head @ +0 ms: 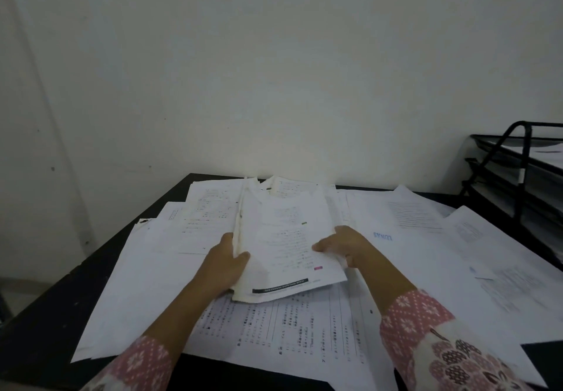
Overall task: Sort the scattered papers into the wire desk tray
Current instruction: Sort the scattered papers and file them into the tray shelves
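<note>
- A thick stack of white printed papers [283, 238] is held above the black desk [45, 314], clasped by the left hand [227, 264] and right hand [344, 246].
- More loose white sheets [426, 269] are spread beneath.
- The black wire desk tray [518, 177] stands far right.

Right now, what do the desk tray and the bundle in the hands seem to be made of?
The desk tray: probably metal wire with a black coating, judging by its thin dark rods and stacked tiers. The bundle: printed white paper, matte, several sheets thick; its edges look slightly yellowed and bend softly between the left hand and right hand.
</note>
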